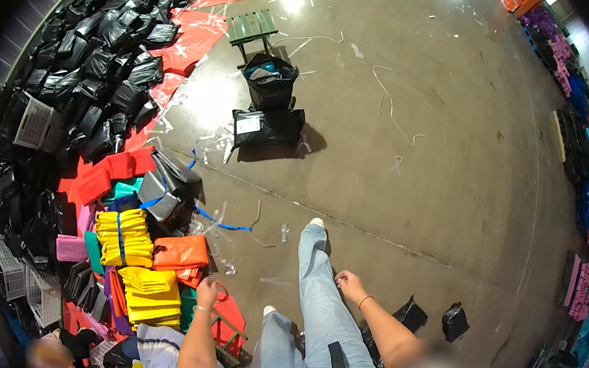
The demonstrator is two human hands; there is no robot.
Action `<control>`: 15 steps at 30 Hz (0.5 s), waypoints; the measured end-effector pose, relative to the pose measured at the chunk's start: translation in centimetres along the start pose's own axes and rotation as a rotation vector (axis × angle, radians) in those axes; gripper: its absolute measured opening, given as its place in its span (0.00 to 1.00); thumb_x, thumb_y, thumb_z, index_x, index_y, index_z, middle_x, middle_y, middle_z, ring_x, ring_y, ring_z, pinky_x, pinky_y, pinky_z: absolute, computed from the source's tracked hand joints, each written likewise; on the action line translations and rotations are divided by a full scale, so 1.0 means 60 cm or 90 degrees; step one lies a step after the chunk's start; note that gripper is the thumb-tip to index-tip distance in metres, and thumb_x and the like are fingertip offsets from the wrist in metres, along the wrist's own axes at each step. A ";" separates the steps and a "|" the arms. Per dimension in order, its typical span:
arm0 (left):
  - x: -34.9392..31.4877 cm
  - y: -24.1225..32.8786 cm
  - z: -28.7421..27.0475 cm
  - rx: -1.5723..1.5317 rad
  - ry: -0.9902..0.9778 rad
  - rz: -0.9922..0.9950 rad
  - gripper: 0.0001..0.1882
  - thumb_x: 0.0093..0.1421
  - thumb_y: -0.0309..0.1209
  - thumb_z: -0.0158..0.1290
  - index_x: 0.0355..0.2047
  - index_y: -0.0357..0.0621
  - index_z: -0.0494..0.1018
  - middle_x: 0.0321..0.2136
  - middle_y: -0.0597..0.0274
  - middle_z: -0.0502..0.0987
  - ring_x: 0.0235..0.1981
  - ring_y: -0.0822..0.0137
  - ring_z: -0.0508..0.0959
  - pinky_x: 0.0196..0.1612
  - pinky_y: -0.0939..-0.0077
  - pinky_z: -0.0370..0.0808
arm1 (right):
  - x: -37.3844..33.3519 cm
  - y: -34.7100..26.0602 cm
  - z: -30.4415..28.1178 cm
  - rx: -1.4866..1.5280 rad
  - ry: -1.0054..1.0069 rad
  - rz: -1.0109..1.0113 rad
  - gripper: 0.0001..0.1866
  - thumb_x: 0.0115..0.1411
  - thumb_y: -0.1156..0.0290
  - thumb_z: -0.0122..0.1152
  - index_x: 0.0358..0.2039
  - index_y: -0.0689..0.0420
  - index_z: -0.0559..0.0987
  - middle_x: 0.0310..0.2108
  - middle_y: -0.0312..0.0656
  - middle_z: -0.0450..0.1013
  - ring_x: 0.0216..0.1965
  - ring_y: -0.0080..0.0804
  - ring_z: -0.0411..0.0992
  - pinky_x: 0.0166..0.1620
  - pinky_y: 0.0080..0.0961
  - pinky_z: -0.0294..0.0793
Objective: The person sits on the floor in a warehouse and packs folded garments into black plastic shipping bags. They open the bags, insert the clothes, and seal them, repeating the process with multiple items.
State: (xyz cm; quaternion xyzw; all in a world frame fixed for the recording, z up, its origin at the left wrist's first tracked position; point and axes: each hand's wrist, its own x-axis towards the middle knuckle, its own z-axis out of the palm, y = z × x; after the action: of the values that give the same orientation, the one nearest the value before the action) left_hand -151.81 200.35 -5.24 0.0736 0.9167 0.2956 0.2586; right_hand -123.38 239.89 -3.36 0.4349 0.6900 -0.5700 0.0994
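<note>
My left hand [207,294] is beside the stacks at lower left, its fingers drawn together. An orange folded bundle [181,252] is right beyond it, with a yellow folded stack [150,293] to its left. A red piece [232,320] with a loop-like strip lies just right of this hand; I cannot tell if they touch. My right hand [350,286] is beside my right leg, above the floor, fingers curled in. Anything inside either hand is hidden or too small to make out. Another yellow stack [122,236], tied with a blue strap, lies farther off.
Black plastic parcels [110,36] are heaped along the left. Ahead, an open black bag [272,82] and a black parcel [268,128] stand by a green stool [252,28]. Small black parcels [455,321] lie at right. Blue straps [223,224] and scraps litter the concrete floor [422,163].
</note>
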 end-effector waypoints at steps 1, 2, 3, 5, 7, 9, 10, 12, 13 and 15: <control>0.064 0.066 0.016 0.010 0.004 0.026 0.12 0.58 0.30 0.52 0.38 0.35 0.76 0.34 0.45 0.80 0.37 0.50 0.81 0.41 0.64 0.76 | 0.055 -0.019 -0.027 0.010 -0.011 0.030 0.06 0.57 0.77 0.53 0.33 0.62 0.78 0.29 0.44 0.77 0.32 0.31 0.75 0.39 0.29 0.75; 0.121 0.127 0.033 -0.007 -0.015 0.018 0.12 0.58 0.30 0.52 0.38 0.35 0.76 0.34 0.46 0.80 0.37 0.51 0.81 0.41 0.64 0.76 | 0.110 -0.039 -0.048 -0.020 -0.004 0.020 0.06 0.56 0.77 0.53 0.32 0.62 0.78 0.30 0.46 0.77 0.32 0.34 0.76 0.39 0.31 0.75; 0.180 0.190 0.069 -0.026 -0.043 -0.014 0.12 0.58 0.30 0.52 0.38 0.35 0.76 0.34 0.46 0.80 0.37 0.52 0.81 0.41 0.65 0.76 | 0.173 -0.059 -0.074 -0.034 -0.004 0.043 0.06 0.56 0.77 0.53 0.32 0.62 0.78 0.30 0.47 0.77 0.32 0.38 0.76 0.39 0.33 0.75; 0.282 0.290 0.140 -0.040 -0.042 0.055 0.12 0.58 0.30 0.52 0.39 0.37 0.77 0.34 0.47 0.80 0.37 0.52 0.81 0.42 0.64 0.76 | 0.307 -0.095 -0.110 -0.157 0.022 -0.096 0.07 0.55 0.75 0.54 0.32 0.62 0.78 0.31 0.52 0.77 0.34 0.47 0.76 0.40 0.37 0.75; 0.374 0.374 0.217 -0.101 -0.076 0.061 0.11 0.57 0.30 0.53 0.38 0.37 0.77 0.34 0.47 0.80 0.37 0.52 0.81 0.42 0.64 0.76 | 0.443 -0.142 -0.136 -0.259 0.024 -0.144 0.06 0.55 0.76 0.53 0.32 0.62 0.77 0.30 0.51 0.77 0.33 0.45 0.77 0.38 0.33 0.75; 0.452 0.439 0.286 -0.109 -0.121 0.031 0.12 0.57 0.31 0.54 0.38 0.37 0.77 0.33 0.47 0.80 0.37 0.52 0.81 0.42 0.64 0.76 | 0.566 -0.200 -0.149 -0.286 0.017 -0.113 0.07 0.55 0.75 0.53 0.33 0.62 0.77 0.32 0.53 0.77 0.36 0.50 0.76 0.40 0.35 0.75; 0.487 0.463 0.315 -0.116 -0.143 0.011 0.12 0.56 0.31 0.54 0.38 0.38 0.77 0.33 0.47 0.81 0.37 0.52 0.81 0.43 0.64 0.76 | 0.625 -0.234 -0.152 -0.287 0.009 -0.116 0.07 0.55 0.75 0.53 0.33 0.62 0.77 0.32 0.52 0.77 0.36 0.49 0.76 0.40 0.35 0.75; 0.545 0.499 0.362 -0.149 -0.162 0.001 0.11 0.56 0.31 0.54 0.38 0.39 0.78 0.34 0.48 0.81 0.37 0.53 0.81 0.43 0.65 0.76 | 0.724 -0.305 -0.149 -0.234 0.009 -0.114 0.07 0.56 0.74 0.54 0.33 0.61 0.78 0.32 0.52 0.77 0.37 0.49 0.76 0.41 0.36 0.75; 0.575 0.514 0.385 -0.129 -0.165 -0.022 0.11 0.56 0.31 0.54 0.38 0.40 0.78 0.33 0.48 0.81 0.36 0.55 0.81 0.42 0.66 0.76 | 0.770 -0.342 -0.146 -0.180 0.016 -0.093 0.07 0.56 0.74 0.54 0.34 0.61 0.78 0.33 0.53 0.77 0.38 0.51 0.75 0.42 0.39 0.75; 0.631 0.534 0.432 -0.211 -0.187 -0.105 0.10 0.56 0.31 0.54 0.35 0.39 0.79 0.31 0.49 0.81 0.35 0.56 0.81 0.42 0.68 0.76 | 0.858 -0.415 -0.145 -0.147 0.023 -0.145 0.07 0.55 0.76 0.54 0.34 0.62 0.77 0.34 0.52 0.77 0.37 0.50 0.75 0.41 0.38 0.75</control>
State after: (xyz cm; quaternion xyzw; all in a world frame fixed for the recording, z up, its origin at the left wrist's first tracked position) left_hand -171.37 250.38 -20.89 -0.0031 0.8110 0.4062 0.4210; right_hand -169.05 273.25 -15.65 0.3498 0.7974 -0.4867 0.0708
